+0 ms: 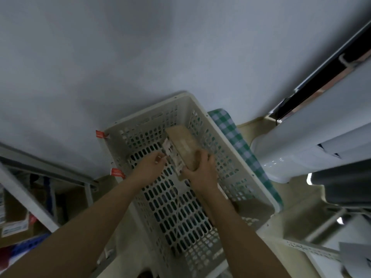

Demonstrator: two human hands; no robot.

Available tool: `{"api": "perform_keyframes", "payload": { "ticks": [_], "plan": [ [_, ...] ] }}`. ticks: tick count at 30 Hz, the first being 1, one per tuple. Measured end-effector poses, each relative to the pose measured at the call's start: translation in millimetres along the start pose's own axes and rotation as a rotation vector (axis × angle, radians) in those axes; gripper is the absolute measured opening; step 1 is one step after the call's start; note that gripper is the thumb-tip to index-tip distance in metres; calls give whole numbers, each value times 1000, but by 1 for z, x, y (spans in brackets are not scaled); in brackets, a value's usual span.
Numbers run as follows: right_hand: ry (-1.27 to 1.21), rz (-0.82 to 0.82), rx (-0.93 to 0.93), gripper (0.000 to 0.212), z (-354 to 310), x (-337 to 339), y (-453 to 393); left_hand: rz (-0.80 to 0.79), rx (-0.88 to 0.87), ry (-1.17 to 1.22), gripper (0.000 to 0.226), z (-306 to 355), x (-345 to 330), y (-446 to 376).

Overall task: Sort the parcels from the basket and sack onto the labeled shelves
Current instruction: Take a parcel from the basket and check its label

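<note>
Leftmost, a metal shelf (30, 197) holds boxed parcels, and just right of it two red tags (100, 134) hang off the rim of a pale perforated basket (249, 157) standing against the wall. Inside the basket the left hand (149, 166) reaches with loosely curled fingers to the printed label edge of a brown cardboard parcel (183, 144), though whether it pinches or only touches is unclear, while the right hand (201, 170) is wrapped around the parcel's near end. Beyond the basket's right wall lies a green checked sack (236, 141), then white rolled sheets (301, 141).
</note>
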State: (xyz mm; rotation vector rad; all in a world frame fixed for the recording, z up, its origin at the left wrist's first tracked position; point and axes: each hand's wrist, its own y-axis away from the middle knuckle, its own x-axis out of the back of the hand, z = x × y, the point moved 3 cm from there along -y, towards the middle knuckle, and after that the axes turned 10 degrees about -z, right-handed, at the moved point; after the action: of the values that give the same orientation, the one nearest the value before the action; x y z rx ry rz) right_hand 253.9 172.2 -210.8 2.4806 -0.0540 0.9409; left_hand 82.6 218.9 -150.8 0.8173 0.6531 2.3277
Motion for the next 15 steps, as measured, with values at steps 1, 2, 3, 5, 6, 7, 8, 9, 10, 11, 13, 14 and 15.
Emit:
{"api": "perform_keyframes", "payload": {
  "ticks": [1, 2, 3, 5, 6, 7, 8, 9, 10, 11, 13, 14, 15],
  "plan": [
    [-209, -4, 0, 61, -7, 9, 16, 34, -9, 85, 37, 7, 3, 7],
    [-409, -13, -3, 52, -14, 18, 31, 58, -19, 189, 45, 14, 7, 14],
    [-573, -39, -14, 43, -20, 26, 47, 64, -16, 304, 59, 20, 10, 23],
    [-795, -115, -31, 33, -31, 41, 77, 3, 9, 457, 92, 32, 12, 41],
    [-880, -152, -37, 31, -36, 46, 90, -47, 10, 499, 99, 35, 12, 49],
    [-939, -189, -40, 30, -39, 52, 102, -99, -6, 549, 92, 40, 11, 57],
    [-981, -210, -43, 29, -41, 55, 112, -143, -32, 591, 77, 45, 10, 67],
    [-995, -222, -36, 28, -44, 59, 122, -174, -59, 607, 64, 51, 9, 77],
    [-1000, -230, -29, 27, -48, 63, 132, -183, -83, 609, 57, 55, 9, 84],
    [-1004, -247, -17, 28, -51, 66, 140, -185, -96, 608, 57, 58, 10, 93],
    [-1035, -266, 3, 47, -55, 70, 154, -184, -135, 606, 59, 62, 12, 110],
    [-1054, -264, 3, 58, -56, 72, 160, -186, -169, 609, 64, 65, 13, 117],
    [-1055, -260, 3, 65, -57, 72, 167, -175, -189, 626, 73, 67, 15, 125]
  ]
}}
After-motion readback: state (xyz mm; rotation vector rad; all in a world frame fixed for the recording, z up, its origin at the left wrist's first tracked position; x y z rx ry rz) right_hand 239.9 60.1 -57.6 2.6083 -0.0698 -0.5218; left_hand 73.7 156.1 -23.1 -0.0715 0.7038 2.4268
